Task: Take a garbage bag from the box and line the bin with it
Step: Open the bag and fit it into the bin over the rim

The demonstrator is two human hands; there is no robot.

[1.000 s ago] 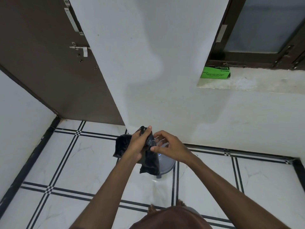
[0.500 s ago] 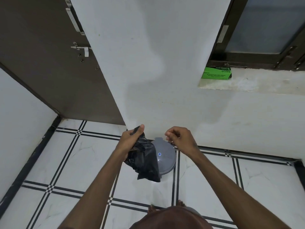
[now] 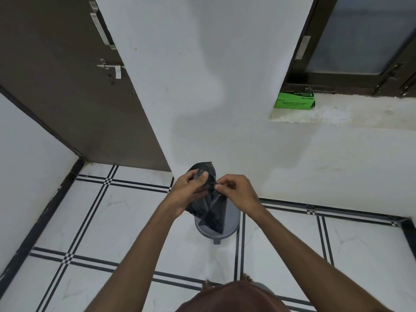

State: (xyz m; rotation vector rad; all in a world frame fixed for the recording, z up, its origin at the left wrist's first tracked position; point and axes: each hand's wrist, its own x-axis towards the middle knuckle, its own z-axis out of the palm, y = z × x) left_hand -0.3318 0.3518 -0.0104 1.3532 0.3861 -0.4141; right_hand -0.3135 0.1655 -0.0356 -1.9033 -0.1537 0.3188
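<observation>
both hands hold a crumpled black garbage bag in front of the white wall. the left hand has its grip closed around the bag's upper part, thumb on top. the right hand pinches the bag's edge just beside it. directly below both grips stands the grey bin on the tiled floor. the green box sits on the window ledge, well up and right.
</observation>
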